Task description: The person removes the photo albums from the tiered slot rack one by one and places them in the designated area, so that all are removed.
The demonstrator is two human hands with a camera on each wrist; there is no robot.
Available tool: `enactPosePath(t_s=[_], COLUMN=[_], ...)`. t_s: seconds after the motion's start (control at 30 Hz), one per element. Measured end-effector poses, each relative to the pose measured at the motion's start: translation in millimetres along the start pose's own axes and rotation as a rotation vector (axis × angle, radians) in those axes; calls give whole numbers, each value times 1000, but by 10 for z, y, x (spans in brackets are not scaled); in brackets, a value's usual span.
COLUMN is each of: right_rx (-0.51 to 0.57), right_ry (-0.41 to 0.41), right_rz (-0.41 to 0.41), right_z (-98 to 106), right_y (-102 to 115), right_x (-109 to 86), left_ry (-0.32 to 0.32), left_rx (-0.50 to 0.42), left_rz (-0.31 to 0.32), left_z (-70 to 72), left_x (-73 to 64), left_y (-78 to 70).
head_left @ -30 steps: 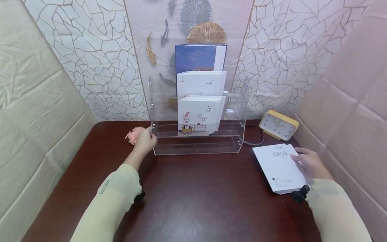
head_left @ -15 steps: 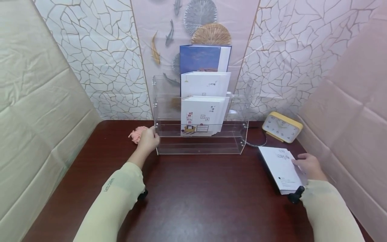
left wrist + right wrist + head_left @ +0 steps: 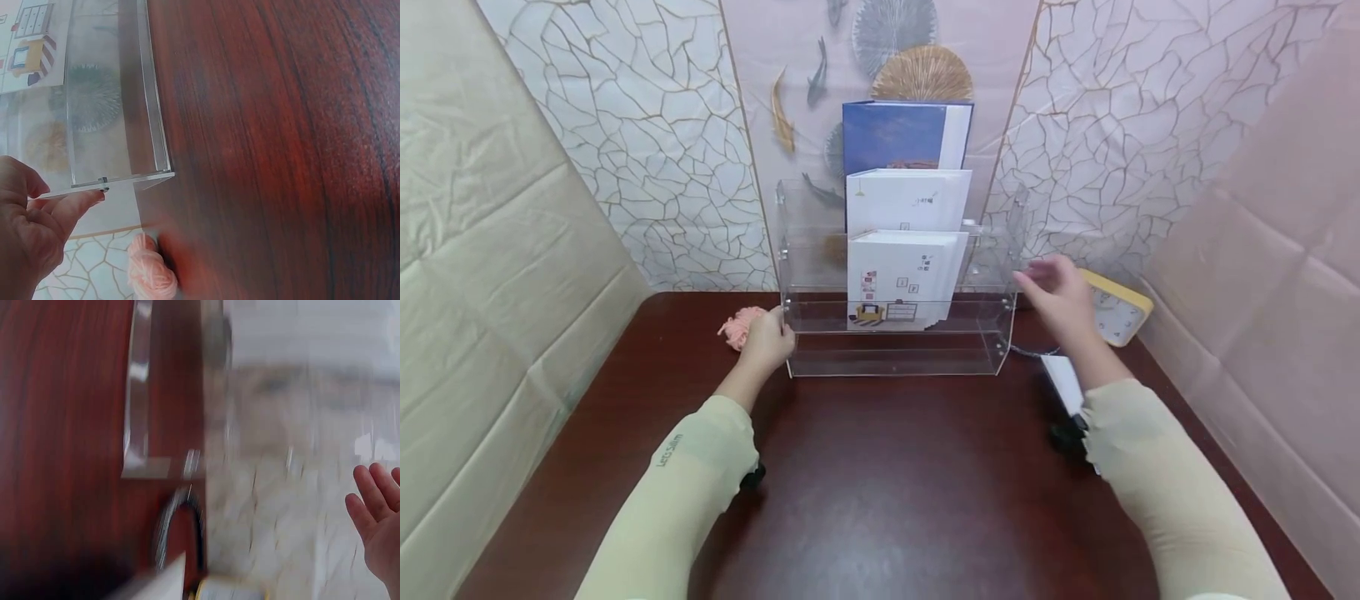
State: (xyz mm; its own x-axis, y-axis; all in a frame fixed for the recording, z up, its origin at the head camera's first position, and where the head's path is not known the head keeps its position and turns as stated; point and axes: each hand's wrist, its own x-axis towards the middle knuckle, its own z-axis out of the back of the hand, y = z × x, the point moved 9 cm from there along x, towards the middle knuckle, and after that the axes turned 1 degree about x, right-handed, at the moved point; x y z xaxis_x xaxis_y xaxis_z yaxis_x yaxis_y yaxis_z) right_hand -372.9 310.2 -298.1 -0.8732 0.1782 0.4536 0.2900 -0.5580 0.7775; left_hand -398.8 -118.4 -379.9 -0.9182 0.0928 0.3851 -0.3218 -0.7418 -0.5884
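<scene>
A clear acrylic book rack [image 3: 895, 364] stands at the back of the table. My left hand [image 3: 766, 343] pinches its left side panel between thumb and fingers, also seen in the left wrist view. My right hand [image 3: 1062, 302] is raised beside the rack's right side, fingers spread and holding nothing; the blurred right wrist view does not show contact. Three rows in the rack hold books: a white front book [image 3: 887, 271], a white middle book [image 3: 891, 198] and a tall blue book [image 3: 891, 133]. On the table, a white book [image 3: 1063, 383] lies mostly hidden under my right forearm.
A pink yarn bundle [image 3: 741, 327] lies left of the rack, close to my left hand. Behind my right hand stands a yellow alarm clock [image 3: 1118, 308], partly covered. A dark cord [image 3: 1028, 351] curves between rack and clock. Fabric walls [image 3: 1247, 275] border the table.
My right hand has left the white book on the right and moved up and left to the rack's right side. The left hand keeps its hold on the rack.
</scene>
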Motion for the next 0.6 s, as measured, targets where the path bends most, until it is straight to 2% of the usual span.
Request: enactPosePath(t_s=[0.07, 0.17, 0.3, 0.4, 0.6], right_rx=[49, 63, 57, 46, -56], right_ry=[41, 73, 70, 78, 198], right_rz=[25, 6, -32, -27, 45], right_z=[-249, -520, -723, -842, -1147], right_y=[140, 192, 167, 168, 189], right_x=[64, 116, 111, 94, 73], left_ry=[-14, -14, 10, 20, 0], left_rx=[-2, -5, -3, -3, -1], left_rz=[0, 5, 13, 21, 37], left_z=[17, -6, -73, -89, -22], left_x=[4, -1, -21, -24, 4], left_y=[-7, -2, 16, 32, 37])
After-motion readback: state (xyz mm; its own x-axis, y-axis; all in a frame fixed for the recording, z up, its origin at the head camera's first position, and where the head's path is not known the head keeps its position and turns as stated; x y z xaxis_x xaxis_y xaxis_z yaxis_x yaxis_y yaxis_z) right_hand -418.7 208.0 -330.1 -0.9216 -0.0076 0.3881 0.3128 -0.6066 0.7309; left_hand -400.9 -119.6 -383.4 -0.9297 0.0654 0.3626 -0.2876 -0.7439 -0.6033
